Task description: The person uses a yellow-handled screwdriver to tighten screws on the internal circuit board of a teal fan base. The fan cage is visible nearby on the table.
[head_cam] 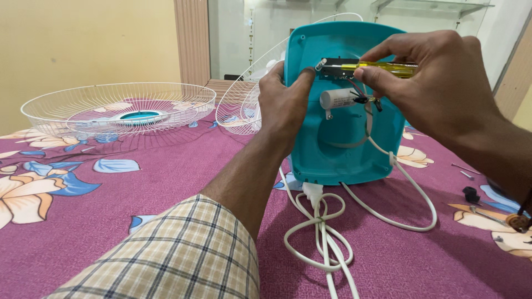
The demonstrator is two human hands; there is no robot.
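Bedspread [138, 221]: a purple cloth with a large flower print covers the whole working surface; everything below rests on it.

Fan guard [119, 108]: a white wire grille half lies dished side up at the far left, well apart from both hands. A second white grille [241, 108] stands tilted behind the housing, partly hidden by it.

Fan housing [343, 105]: a teal plastic shell stands upright at centre, its open back turned to the viewer, directly ahead of both hands. Inside it, a white cylindrical capacitor [338, 98] lies crosswise with thin wires leading off its right end.

Power cord [327, 232]: a white cable leaves the base of the housing, is knotted into a loose bundle in front, and loops out to the right.

Left hand [282, 102]: closed on the housing's left edge, thumb pressed on the inner face, steadying the shell. Its sleeve is checked.

Right hand [438, 77]: fingers pinched around a screwdriver [382, 68] with a clear yellow handle. The tool's long axis runs nearly level, right to left, its tip meeting a dark part [335, 66] at the housing's upper rim, just above the capacitor. The right hand is the nearer to that part; the left thumb sits just beside it.

Loose screws and small dark pieces [471, 195]: scattered on the cloth at the right.
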